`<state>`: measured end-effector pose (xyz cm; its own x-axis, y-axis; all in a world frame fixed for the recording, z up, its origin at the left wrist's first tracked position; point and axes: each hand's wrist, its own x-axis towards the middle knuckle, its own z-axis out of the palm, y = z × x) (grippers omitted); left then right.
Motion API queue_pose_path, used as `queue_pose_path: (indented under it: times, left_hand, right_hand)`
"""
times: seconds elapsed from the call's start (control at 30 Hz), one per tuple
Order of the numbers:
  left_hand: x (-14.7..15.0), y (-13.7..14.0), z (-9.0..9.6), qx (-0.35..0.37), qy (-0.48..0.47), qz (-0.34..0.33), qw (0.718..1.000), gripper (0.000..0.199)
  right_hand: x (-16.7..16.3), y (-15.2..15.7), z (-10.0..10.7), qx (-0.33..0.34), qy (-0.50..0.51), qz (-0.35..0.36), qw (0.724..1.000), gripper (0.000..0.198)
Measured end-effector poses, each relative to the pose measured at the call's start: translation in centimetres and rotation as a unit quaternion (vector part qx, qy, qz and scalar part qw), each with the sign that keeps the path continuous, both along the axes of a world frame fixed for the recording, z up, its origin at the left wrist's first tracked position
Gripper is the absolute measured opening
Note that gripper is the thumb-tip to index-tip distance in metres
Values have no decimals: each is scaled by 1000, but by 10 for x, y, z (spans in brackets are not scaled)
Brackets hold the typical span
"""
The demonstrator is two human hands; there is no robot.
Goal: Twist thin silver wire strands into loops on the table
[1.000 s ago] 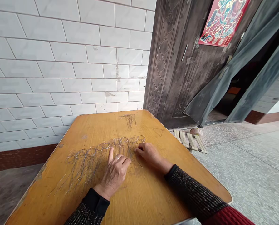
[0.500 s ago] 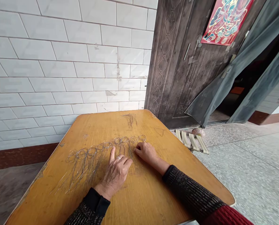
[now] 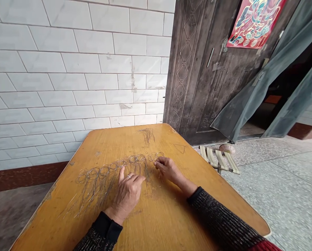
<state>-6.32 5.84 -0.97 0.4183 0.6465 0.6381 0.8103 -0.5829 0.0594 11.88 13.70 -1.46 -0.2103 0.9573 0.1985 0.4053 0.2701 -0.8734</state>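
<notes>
A row of thin wire pieces with looped ends (image 3: 104, 170) lies across the wooden table (image 3: 156, 223), their straight tails pointing toward me. My left hand (image 3: 128, 193) rests palm down beside the row, its index finger stretched out to the loops near the middle and its thumb apart. At the right end of the row, my right hand (image 3: 169, 169) has thumb and forefinger pinched together on a thin wire. Strands of wire show just below these fingers, beside the last loops (image 3: 156, 156). The exact point of the grip is too fine to see.
Farther back lies a small bunch of loose wires (image 3: 147, 134). A bent wire (image 3: 180, 148) sits near the table's right side. Beyond the table are a white tiled wall (image 3: 98, 80), a dark door (image 3: 190, 76), a hanging curtain (image 3: 247, 101) and a low strapped stool (image 3: 218, 158).
My right hand has shifted slightly right, and wire strands now show beneath its pinched fingers. My left hand stays almost in place by the loops. The whole view has turned a little.
</notes>
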Motion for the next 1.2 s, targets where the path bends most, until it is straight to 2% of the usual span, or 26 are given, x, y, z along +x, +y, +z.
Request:
queue_pose_path:
  times: [0.17, 0.27, 0.33, 0.4, 0.47, 0.57, 0.67, 0.83, 0.93, 1.0, 1.07, 1.2]
  left_hand:
    - [-1, 2, -2, -26, -43, -9, 999, 28]
    - [1, 2, 2, -107, -168, -5, 980, 23]
    - [3, 1, 6, -191, -309, -7, 932, 24]
    - [5, 0, 10, -259, -442, -23, 858, 30]
    - [7, 0, 12, -294, -537, -51, 789, 33]
    - [7, 0, 11, -325, -615, -95, 712, 30]
    - [9, 1, 7, -351, -644, -114, 670, 26]
    - [12, 1, 2, -321, -651, -88, 682, 18]
    - [10, 3, 2, -327, -655, -103, 673, 15]
    - [7, 4, 3, -322, -643, -104, 687, 15]
    - [4, 4, 6, -299, -606, -85, 733, 17]
    - [5, 0, 10, -254, -464, -24, 848, 19]
  right_hand:
    - [3, -7, 7, -44, 92, 55, 993, 30]
    - [5, -19, 13, -77, 186, 141, 969, 31]
    - [4, -29, 14, -108, 231, 206, 945, 31]
    - [2, -39, 13, -137, 237, 248, 929, 31]
    - [-1, -47, 11, -164, 225, 276, 920, 31]
    - [-7, -53, 7, -198, 209, 288, 913, 31]
    - [-10, -55, 4, -210, 206, 285, 912, 30]
    - [-9, -54, 5, -191, 194, 278, 921, 26]
    - [-4, -53, 10, -191, 179, 272, 926, 20]
    - [0, -53, 13, -198, 156, 276, 927, 14]
    - [3, -52, 16, -207, 128, 291, 925, 10]
    - [2, -56, 19, -220, 113, 322, 914, 13]
